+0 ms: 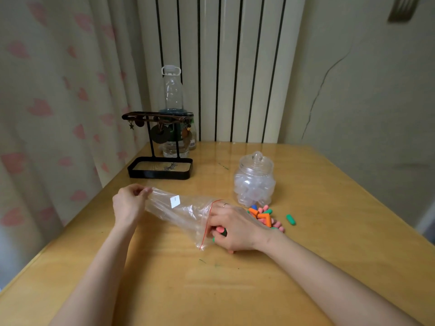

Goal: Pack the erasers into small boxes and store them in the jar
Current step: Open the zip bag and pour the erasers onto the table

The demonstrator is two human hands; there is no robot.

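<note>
A: Check on left hand (128, 205)?
B: Pinching the closed end of the clear bag (181, 211), raised off the table (164, 278). White label (175, 201) on the bag's side.
A: Right hand (233, 228)?
B: At the bag's red-lined mouth, curled round a few erasers (220, 230), pink and green showing under the palm. Well apart from the left hand, linked only by the bag.
A: Location of the loose pile (262, 216)?
B: On the table just beside the jar (254, 182), behind the right hand; orange, pink, green, one blue. Single green eraser (291, 219) apart, further right.
A: Jar state?
B: Lid (257, 161) on; packed with small clear boxes (251, 189). Contents of boxes: cannot tell.
A: Elsewhere?
B: Black stand (160, 165) and plastic bottle (171, 95) at the far left edge.
</note>
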